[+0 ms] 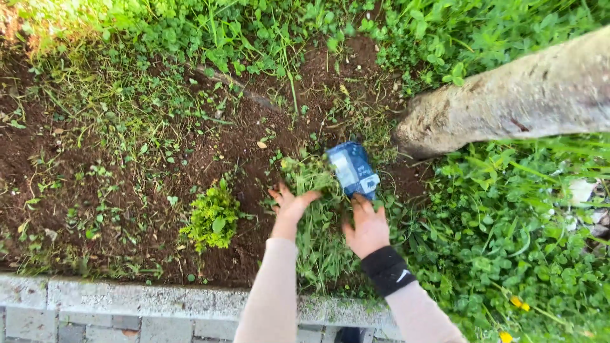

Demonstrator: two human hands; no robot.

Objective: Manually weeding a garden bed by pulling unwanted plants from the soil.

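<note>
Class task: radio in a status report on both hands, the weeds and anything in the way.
Left hand gripping weed clump. Right hand on weeds beside blue packet. Tree trunk close to the right; stone kerb in front.

Head camera looks steeply down, close above soil [127, 190].

Bare soil [95, 190] open to the left, tree trunk [521, 101] blocking right, stone kerb [159, 298] bounding near side, dense weeds [324, 235] around both hands

Bare hands showing over the soil: two, left hand [290, 204] and right hand [366, 227]
Crumpled blue-and-white packets [352, 169] lying: one
Pale rough tree trunks [521, 98] leaning in: one
Black knitted wristbands [386, 270] being worn: one
Small yellow flowers [516, 302] showing: three
</note>
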